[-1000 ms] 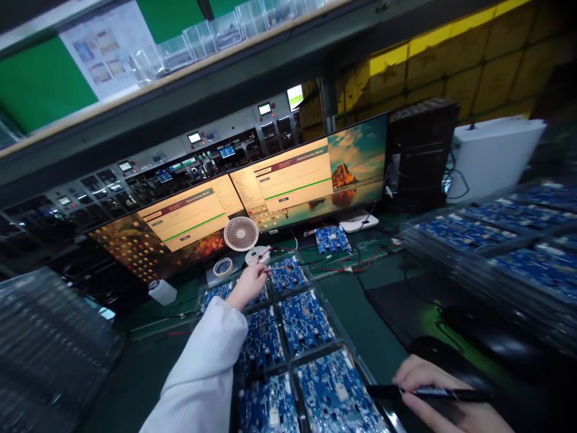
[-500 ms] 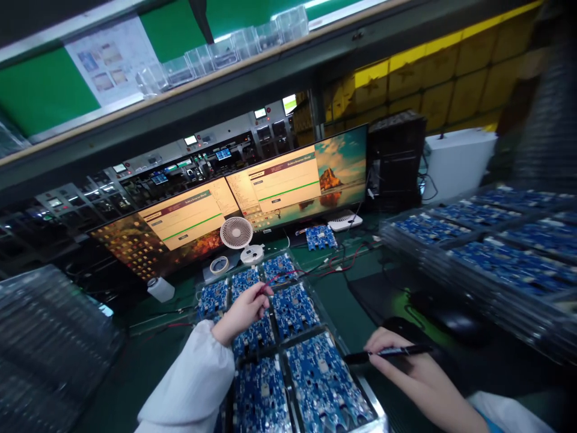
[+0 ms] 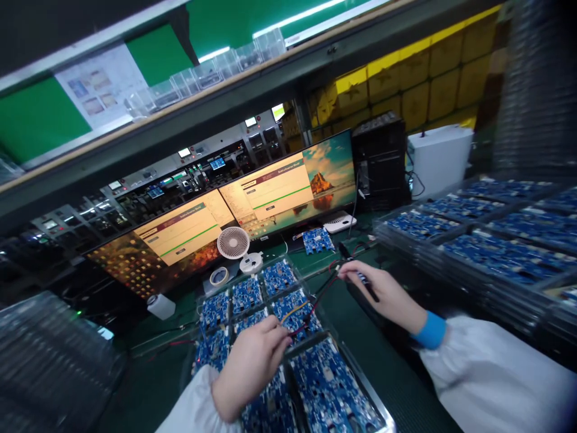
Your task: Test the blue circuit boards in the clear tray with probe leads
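Observation:
My left hand [image 3: 256,361] is closed, fingers pinched on a thin red and black wire [image 3: 321,293] above the tray of blue circuit boards [image 3: 331,385]. A yellow wire [image 3: 295,311] curves up near those fingertips. My right hand [image 3: 383,294] is closed around a slanting black pen [image 3: 367,285], right of the tray. Its fingertips meet the far end of the same wire, so the wire spans between both hands. The boards sit in separate compartments of the clear tray.
Two monitors [image 3: 279,186] stand behind, with a small white fan [image 3: 233,243] and tape roll [image 3: 219,276] before them. A single board [image 3: 318,240] lies farther back. Stacked trays rise at right [image 3: 496,252] and left [image 3: 58,361]. A shelf [image 3: 202,90] crosses overhead.
My right hand has moved forward and left with the pen, up to the wire. My left hand has come nearer and slightly right, still pinching wire. The camera view has shifted a little.

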Demonstrator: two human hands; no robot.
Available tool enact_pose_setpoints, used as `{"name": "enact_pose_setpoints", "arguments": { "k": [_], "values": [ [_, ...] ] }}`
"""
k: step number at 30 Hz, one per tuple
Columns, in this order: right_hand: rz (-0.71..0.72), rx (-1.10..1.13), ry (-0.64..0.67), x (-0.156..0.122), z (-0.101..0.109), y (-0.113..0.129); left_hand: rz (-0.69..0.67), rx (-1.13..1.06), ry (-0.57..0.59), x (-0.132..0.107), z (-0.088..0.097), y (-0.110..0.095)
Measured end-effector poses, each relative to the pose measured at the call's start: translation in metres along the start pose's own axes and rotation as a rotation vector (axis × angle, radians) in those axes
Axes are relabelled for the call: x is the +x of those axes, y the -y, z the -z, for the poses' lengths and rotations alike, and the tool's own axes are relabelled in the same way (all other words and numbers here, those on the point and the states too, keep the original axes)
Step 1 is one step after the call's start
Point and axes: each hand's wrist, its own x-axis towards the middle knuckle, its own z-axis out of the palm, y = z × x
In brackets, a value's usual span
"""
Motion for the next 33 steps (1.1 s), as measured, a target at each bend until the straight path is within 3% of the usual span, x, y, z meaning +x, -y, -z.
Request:
{"name": "enact_pose_setpoints", "arguments": {
  "k": [5,8,12,15,20,22,24,26,27,28,29,33],
  "values": [
    [0.159,-0.098,0.289,0.014,-0.042,-0.01,-0.109,0.099,-0.067,-0.004,-0.005,-0.011],
    [0.187,-0.157,0.429,0.016,-0.048,-0.01,-0.145,0.132,-0.084,-0.004,-0.005,-0.012],
    [0.207,-0.2,0.519,0.026,-0.028,-0.009,-0.021,0.009,-0.009,0.001,-0.004,-0.006],
    [0.196,-0.206,0.462,0.034,-0.001,-0.008,0.089,-0.166,0.102,0.004,-0.007,-0.005],
    [0.184,-0.165,0.353,0.036,0.043,0.005,-0.035,-0.519,0.319,0.02,-0.014,0.0],
    [0.184,-0.124,0.315,0.035,0.055,0.011,0.065,-0.613,0.189,0.037,-0.012,0.019],
    [0.183,-0.083,0.283,0.033,0.063,0.014,0.283,-0.768,-0.193,0.059,-0.007,0.046],
    [0.177,-0.072,0.285,0.032,0.065,0.015,0.46,-1.007,-0.656,0.082,-0.002,0.072],
    [0.173,-0.076,0.297,0.033,0.064,0.014,0.475,-1.11,-0.778,0.091,-0.001,0.082],
    [0.168,-0.082,0.315,0.033,0.062,0.013,0.463,-1.213,-0.798,0.098,-0.002,0.087],
    [0.165,-0.088,0.338,0.034,0.058,0.012,0.433,-1.32,-0.734,0.103,-0.004,0.088],
    [0.147,-0.105,0.399,0.036,0.042,0.004,0.33,-1.609,-0.224,0.101,-0.029,0.067]
  ]
}}
